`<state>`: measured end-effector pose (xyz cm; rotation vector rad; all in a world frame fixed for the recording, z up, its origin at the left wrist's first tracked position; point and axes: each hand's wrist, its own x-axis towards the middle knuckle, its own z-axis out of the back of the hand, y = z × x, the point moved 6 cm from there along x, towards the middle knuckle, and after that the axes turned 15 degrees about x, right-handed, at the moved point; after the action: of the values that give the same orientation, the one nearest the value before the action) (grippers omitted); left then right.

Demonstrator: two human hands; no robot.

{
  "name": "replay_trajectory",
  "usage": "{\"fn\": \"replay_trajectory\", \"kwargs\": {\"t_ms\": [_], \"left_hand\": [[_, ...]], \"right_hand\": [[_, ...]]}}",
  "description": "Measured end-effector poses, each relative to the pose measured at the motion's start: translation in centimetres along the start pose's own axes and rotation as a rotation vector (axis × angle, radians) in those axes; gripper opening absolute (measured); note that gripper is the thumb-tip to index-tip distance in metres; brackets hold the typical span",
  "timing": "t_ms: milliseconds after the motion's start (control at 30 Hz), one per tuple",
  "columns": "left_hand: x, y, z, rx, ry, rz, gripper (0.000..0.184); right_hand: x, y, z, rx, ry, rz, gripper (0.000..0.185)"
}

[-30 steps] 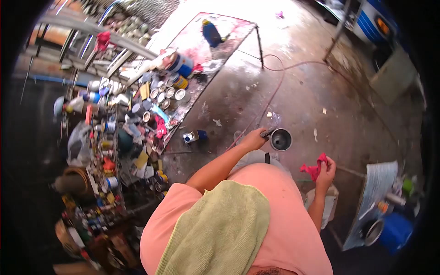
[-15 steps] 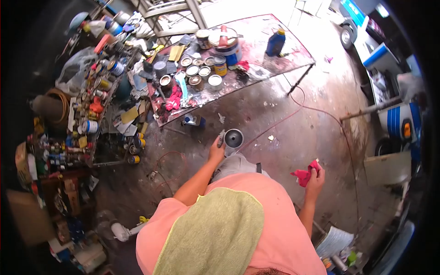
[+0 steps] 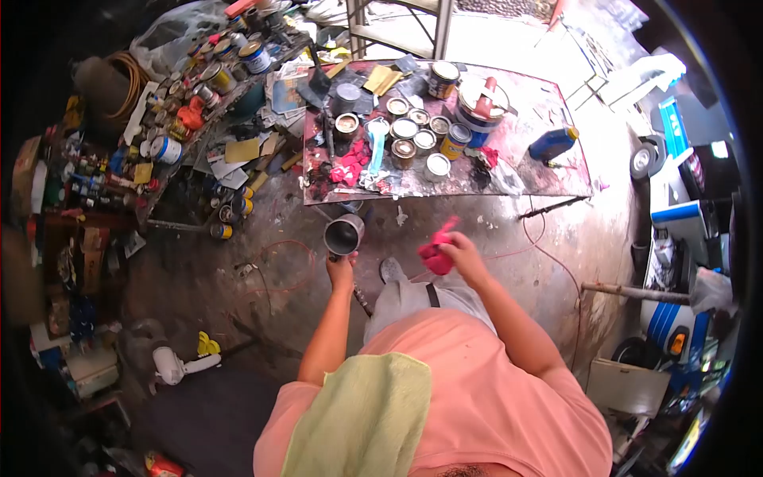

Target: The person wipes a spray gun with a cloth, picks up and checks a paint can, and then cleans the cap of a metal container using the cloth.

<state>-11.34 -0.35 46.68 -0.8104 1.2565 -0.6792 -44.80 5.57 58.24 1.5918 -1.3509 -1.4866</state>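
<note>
My left hand (image 3: 342,273) is closed around a paint spray gun, just below its open metal cup (image 3: 344,235). The cup's mouth faces up and its inside is dark grey. Most of the gun's body is hidden by my fingers, and a dark hose-like piece (image 3: 362,302) shows below them. In my right hand (image 3: 463,256) a crumpled red cloth (image 3: 436,253) is pinched, held to the right of the cup and apart from it. Ahead of both hands stands a paint-stained table (image 3: 524,187). A green-yellow towel (image 3: 358,413) hangs over my chest.
Open paint cans (image 3: 404,151), a large bucket (image 3: 481,111) and a blue bottle (image 3: 554,144) stand on the table. Crowded shelves (image 3: 171,187) are at left. A thin hose (image 3: 560,262) runs over the floor (image 3: 509,294). Vehicle parts (image 3: 668,318) line the right side.
My left hand has moved left with the spray gun, and its cup has tilted. My right hand has brought the red cloth in from the far right, nearer to the cup. The view has shifted.
</note>
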Motion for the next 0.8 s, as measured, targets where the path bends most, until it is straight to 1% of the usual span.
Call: {"fn": "replay_trajectory", "kwargs": {"t_ms": [100, 167, 200, 233, 300, 333, 400, 433, 467, 567, 600, 633, 700, 767, 800], "left_hand": [[-0.6, -1.4, 0.1, -0.158, -0.041, 0.003, 0.026], [-1.3, -0.8, 0.0, -0.221, -0.108, 0.001, 0.029], [-1.5, -0.6, 0.0, -0.254, -0.144, -0.004, 0.031], [-1.9, -0.7, -0.1, -0.223, -0.178, -0.013, 0.033], [-3.0, 0.0, -0.2, -0.176, -0.274, -0.007, 0.038], [-1.4, 4.7, -0.2, -0.206, -0.272, -0.052, 0.037], [-2.3, 5.4, 0.2, -0.11, -0.433, -0.059, 0.035], [-2.1, 5.9, 0.8, -0.053, -0.51, -0.053, 0.034], [-1.3, 7.6, 1.6, -0.051, -0.569, -0.084, 0.03], [0.3, 13.4, 2.8, -0.197, -0.602, 0.118, 0.04], [0.2, 13.1, 3.2, -0.22, -0.612, 0.193, 0.043], [1.2, 15.4, 3.3, -0.211, -0.621, 0.232, 0.043], [2.5, 20.7, 3.1, -0.192, -0.621, 0.32, 0.044], [4.2, 23.9, 2.3, -0.253, -0.697, 0.297, 0.045], [5.1, 24.3, 2.0, -0.307, -0.708, 0.274, 0.047]], "right_hand": [[5.0, -2.7, -6.8, -0.265, 0.213, 0.004, 0.016], [5.9, -4.7, -11.3, -0.117, 0.276, -0.365, 0.016], [6.7, -5.5, -13.1, -0.227, 0.355, -0.267, 0.017], [7.3, -7.0, -14.6, -0.337, 0.441, -0.169, 0.017], [8.2, -11.1, -16.7, -0.497, 0.435, -0.122, 0.018], [8.5, -13.4, -17.5, -0.502, 0.447, -0.157, 0.018], [7.6, -15.7, -18.9, -0.032, 0.479, -0.495, 0.022], [7.0, -17.0, -19.7, 0.197, 0.456, -0.677, 0.025], [7.0, -18.2, -19.4, 0.181, 0.535, -0.722, 0.031], [8.8, -20.7, -17.2, 0.096, 0.437, -0.58, 0.031], [10.8, -22.4, -15.7, -0.041, 0.446, -0.495, 0.032], [13.3, -24.5, -13.6, -0.177, 0.454, -0.402, 0.033], [19.7, -28.7, -10.6, -0.637, 0.495, -0.226, 0.037], [25.5, -33.3, -9.2, -1.035, 0.466, 0.156, 0.06], [28.4, -35.3, -9.8, -1.087, 0.486, 0.137, 0.075]]}}
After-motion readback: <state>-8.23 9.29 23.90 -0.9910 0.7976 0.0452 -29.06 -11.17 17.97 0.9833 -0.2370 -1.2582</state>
